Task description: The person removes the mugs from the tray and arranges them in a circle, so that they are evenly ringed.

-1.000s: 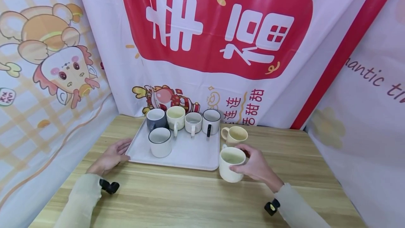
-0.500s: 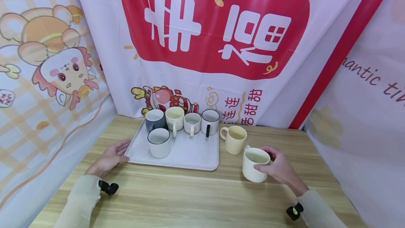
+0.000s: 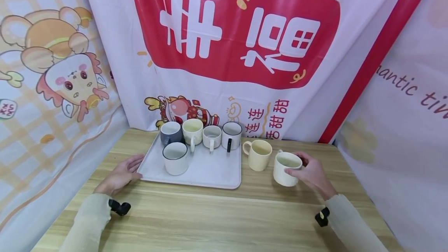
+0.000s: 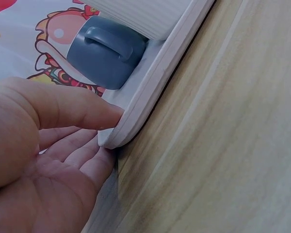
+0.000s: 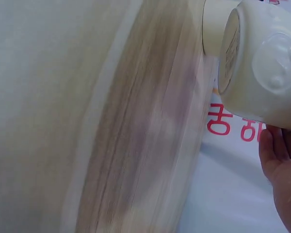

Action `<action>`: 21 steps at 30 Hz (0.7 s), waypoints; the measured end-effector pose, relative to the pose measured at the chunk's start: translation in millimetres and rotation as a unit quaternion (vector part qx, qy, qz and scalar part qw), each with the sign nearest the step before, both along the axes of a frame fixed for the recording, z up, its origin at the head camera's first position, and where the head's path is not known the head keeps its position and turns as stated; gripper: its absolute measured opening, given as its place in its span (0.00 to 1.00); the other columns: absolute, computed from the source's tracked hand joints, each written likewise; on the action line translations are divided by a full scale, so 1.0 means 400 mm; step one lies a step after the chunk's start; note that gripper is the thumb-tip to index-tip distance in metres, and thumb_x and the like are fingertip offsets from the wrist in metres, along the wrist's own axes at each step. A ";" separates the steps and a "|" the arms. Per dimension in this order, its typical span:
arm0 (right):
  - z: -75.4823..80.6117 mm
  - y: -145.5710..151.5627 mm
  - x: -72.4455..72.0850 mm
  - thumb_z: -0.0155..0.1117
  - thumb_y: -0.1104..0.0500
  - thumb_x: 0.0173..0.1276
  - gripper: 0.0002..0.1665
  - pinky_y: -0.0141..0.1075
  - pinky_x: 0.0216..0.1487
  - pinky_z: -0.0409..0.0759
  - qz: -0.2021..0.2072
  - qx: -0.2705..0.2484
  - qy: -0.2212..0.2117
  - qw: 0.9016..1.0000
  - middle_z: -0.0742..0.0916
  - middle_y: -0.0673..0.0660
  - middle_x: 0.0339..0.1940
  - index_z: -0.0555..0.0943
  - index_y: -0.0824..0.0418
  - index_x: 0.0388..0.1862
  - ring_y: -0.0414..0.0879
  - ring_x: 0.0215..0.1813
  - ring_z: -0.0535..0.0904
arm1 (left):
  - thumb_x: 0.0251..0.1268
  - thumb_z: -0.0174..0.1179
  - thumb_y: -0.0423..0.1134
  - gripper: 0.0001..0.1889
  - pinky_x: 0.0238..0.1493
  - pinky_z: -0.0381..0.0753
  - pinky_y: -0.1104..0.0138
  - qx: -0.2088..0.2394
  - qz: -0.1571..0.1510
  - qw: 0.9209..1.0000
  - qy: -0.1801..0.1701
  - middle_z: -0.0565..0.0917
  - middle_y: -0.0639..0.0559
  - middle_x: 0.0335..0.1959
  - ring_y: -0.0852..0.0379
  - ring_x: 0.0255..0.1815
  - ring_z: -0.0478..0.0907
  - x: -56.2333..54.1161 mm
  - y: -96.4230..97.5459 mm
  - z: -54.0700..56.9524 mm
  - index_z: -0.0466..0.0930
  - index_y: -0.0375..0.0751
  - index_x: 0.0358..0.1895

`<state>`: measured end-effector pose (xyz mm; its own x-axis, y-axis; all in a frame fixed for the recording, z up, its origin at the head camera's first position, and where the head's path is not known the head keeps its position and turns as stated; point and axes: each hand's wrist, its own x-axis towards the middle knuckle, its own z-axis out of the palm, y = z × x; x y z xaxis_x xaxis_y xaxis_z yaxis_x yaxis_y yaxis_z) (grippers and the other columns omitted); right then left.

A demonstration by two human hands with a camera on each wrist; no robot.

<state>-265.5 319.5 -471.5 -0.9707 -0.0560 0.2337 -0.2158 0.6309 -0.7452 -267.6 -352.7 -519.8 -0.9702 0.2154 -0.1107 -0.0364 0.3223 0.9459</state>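
Right hand [image 3: 312,173] grasping the cream mug [image 3: 285,174] by its body, thumb on the near side, mug upright and off the tabletop [image 3: 196,221]; the right wrist view shows its marked base and a raised design on the side. Left hand [image 3: 120,174] holding the near-left corner of the white tray [image 3: 210,168], thumb on the rim, fingers fairly straight below the edge. Yellow mug [image 3: 259,159] on the tabletop, just right of the tray, between tray and cream mug, handle to the left. Back row on the tray, left to right: blue-grey mug [image 3: 171,134], pale yellow mug [image 3: 193,135], small white mug [image 3: 212,137], black-rimmed mug with a black handle [image 3: 232,134]. One more black-rimmed white mug [image 3: 175,161] stands in front of the row, toward the left. All upright. Red-and-white cloth [image 3: 234,30] hangs behind; small black device [image 3: 119,207] at the left wrist, another [image 3: 322,217] at the right.
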 end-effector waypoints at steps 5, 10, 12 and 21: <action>-0.024 -0.001 -0.052 0.86 0.49 0.56 0.39 0.21 0.49 0.82 -0.007 -0.008 0.003 1.000 0.89 0.63 0.54 0.82 0.62 0.63 0.50 0.53 0.85 | 0.67 0.59 0.22 0.47 0.80 0.66 0.58 -0.009 0.002 1.000 0.001 0.46 0.24 0.85 0.25 0.86 0.45 0.000 -0.001 0.000 0.41 0.25 0.84; -0.048 0.000 -0.089 0.86 0.52 0.56 0.38 0.19 0.49 0.81 -0.010 -0.031 0.009 0.999 0.89 0.65 0.55 0.81 0.64 0.63 0.55 0.55 0.84 | 0.68 0.59 0.22 0.47 0.81 0.64 0.55 -0.013 0.001 1.000 -0.001 0.47 0.25 0.86 0.26 0.86 0.46 -0.002 0.001 -0.003 0.41 0.25 0.84; -0.057 0.001 -0.099 0.86 0.53 0.57 0.38 0.18 0.48 0.80 -0.011 -0.037 0.008 0.999 0.89 0.66 0.55 0.81 0.65 0.63 0.54 0.55 0.84 | 0.67 0.59 0.22 0.47 0.81 0.63 0.54 -0.012 0.002 1.000 0.000 0.47 0.25 0.86 0.26 0.86 0.46 -0.003 0.000 -0.006 0.42 0.25 0.84; -0.081 0.003 -0.137 0.86 0.54 0.56 0.37 0.17 0.48 0.80 -0.008 -0.042 0.023 0.999 0.89 0.65 0.54 0.81 0.65 0.62 0.47 0.52 0.84 | 0.68 0.59 0.22 0.47 0.82 0.62 0.52 -0.013 0.001 1.000 -0.001 0.47 0.25 0.86 0.26 0.86 0.46 -0.006 -0.008 -0.005 0.41 0.25 0.84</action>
<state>-320.5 320.8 -504.1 -0.9596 -0.0198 0.2807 -0.2413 0.5708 -0.7848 -270.1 -355.7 -521.9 -0.9707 0.2098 -0.1174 -0.0385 0.3461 0.9374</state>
